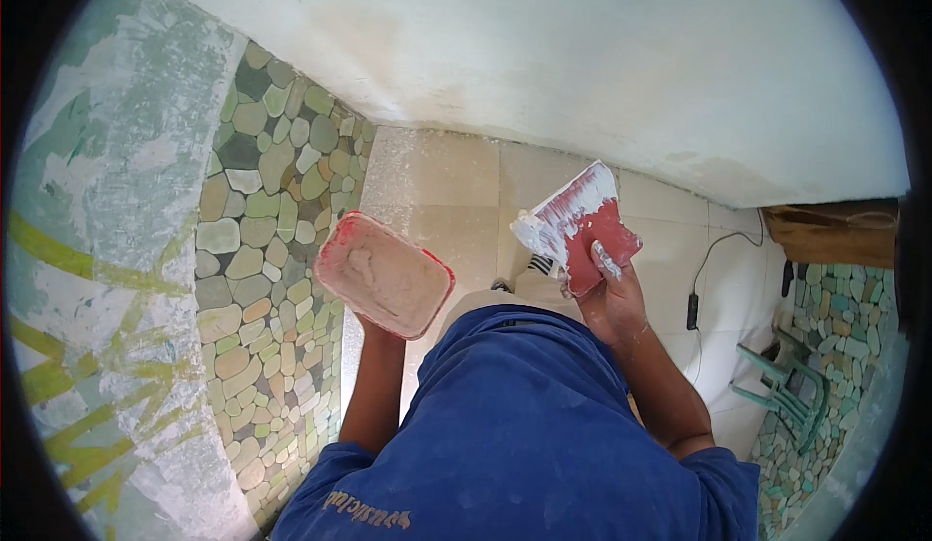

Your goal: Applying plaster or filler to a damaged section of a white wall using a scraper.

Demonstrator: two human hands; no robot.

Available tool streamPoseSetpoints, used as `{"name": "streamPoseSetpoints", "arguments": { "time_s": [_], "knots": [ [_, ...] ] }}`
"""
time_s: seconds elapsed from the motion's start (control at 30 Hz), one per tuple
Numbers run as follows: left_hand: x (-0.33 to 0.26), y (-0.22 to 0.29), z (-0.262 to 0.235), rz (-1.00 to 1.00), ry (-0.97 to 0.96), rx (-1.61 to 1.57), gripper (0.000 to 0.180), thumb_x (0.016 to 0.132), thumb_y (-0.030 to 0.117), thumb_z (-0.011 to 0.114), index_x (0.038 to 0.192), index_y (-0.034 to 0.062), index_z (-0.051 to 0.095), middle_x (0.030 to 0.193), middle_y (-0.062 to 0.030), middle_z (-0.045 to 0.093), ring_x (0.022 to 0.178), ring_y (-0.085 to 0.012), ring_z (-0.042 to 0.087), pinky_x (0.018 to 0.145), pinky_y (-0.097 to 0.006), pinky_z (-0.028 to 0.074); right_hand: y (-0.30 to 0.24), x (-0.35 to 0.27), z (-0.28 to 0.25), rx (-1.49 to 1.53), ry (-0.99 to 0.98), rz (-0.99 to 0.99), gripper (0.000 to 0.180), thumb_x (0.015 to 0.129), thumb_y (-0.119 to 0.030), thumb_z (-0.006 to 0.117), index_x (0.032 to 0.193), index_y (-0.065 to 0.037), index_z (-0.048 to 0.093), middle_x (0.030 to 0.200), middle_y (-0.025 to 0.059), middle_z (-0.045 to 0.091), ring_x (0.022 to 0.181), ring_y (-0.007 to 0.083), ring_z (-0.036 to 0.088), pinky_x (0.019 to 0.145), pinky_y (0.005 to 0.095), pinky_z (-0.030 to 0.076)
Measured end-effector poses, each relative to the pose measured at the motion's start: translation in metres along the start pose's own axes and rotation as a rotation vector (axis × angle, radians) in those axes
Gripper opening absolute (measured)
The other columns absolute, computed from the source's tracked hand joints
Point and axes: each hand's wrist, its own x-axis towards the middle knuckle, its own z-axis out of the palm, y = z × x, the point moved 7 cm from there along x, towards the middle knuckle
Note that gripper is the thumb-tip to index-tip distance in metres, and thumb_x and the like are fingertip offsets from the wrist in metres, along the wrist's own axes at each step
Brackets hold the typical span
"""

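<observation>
While left hand (378, 333) holds tub (383, 274) from below, right hand (615, 300) grips spreader (585, 229).

I wear a deep-blue T-shirt (524, 415), softly creased, with short sleeves (720, 488) and tan lettering (369, 512) printed toward its left shoulder. Past its front hem (515, 308) shows pale beige cloth (476, 300). White smears (608, 261) mark my right hand (618, 306).

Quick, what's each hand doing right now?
Left hand: holding the red tub from underneath, fingers hidden.
Right hand: closed on the red spreader.
</observation>
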Motion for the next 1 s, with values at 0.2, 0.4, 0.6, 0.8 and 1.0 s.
{"name": "streamPoseSetpoints", "arguments": {
  "time_s": [0.2, 0.4, 0.6, 0.8, 1.0],
  "knots": [
    [0.007, 0.027, 0.033, 0.059, -0.283, -0.008, 0.062, 0.094, 0.062, 0.041, 0.136, 0.0174, 0.047, 0.131, -0.0092, 0.055, 0.117, -0.0305, 0.056, 0.099, -0.050, 0.048, 0.002, 0.027, 0.002, 0.018, -0.015, -0.050, 0.029, 0.098, -0.005, 0.054, 0.127, -0.007, 0.052, 0.120, 0.0068, 0.061, 0.110, 0.0212, 0.061, 0.088, 0.0384, 0.054],
    [0.032, 0.053, 0.057, 0.004, -0.349, 0.064, 0.062, 0.095, 0.063, 0.038, 0.138, 0.0189, 0.045, 0.132, -0.0061, 0.055, 0.117, -0.0292, 0.056, 0.098, -0.051, 0.049, 0.012, 0.037, 0.001, -0.071, 0.144, -0.166, 0.031, 0.098, -0.012, 0.055, 0.128, -0.005, 0.049, 0.117, 0.0107, 0.062, 0.094, 0.0227, 0.062, 0.074, 0.0377, 0.052],
    [0.088, 0.129, 0.004, 0.027, -0.163, 0.184, 0.063, 0.094, 0.065, 0.038, 0.139, 0.0204, 0.044, 0.132, -0.0041, 0.055, 0.118, -0.0271, 0.055, 0.098, -0.049, 0.049, 0.055, 0.054, 0.031, -0.038, 0.205, -0.280, 0.028, 0.096, -0.017, 0.059, 0.122, -0.008, 0.053, 0.105, 0.0058, 0.063, 0.085, 0.0180, 0.060, 0.071, 0.0349, 0.050],
    [0.137, 0.195, -0.015, -0.049, -0.236, 0.160, 0.060, 0.095, 0.063, 0.038, 0.138, 0.0210, 0.044, 0.134, -0.0029, 0.052, 0.119, -0.0261, 0.054, 0.098, -0.047, 0.049, 0.123, 0.072, 0.056, 0.121, 0.280, -0.322, 0.027, 0.096, -0.007, 0.058, 0.123, -0.008, 0.055, 0.116, 0.0046, 0.062, 0.103, 0.0177, 0.061, 0.082, 0.0354, 0.052],
    [0.157, 0.220, -0.007, -0.098, -0.161, 0.261, 0.058, 0.095, 0.062, 0.039, 0.135, 0.0195, 0.047, 0.131, -0.0030, 0.053, 0.117, -0.0258, 0.055, 0.098, -0.046, 0.048, 0.156, 0.075, 0.067, 0.133, 0.351, -0.343, 0.029, 0.095, -0.011, 0.059, 0.124, -0.010, 0.053, 0.112, 0.0038, 0.061, 0.095, 0.0176, 0.060, 0.077, 0.0351, 0.050]
  ]
}}
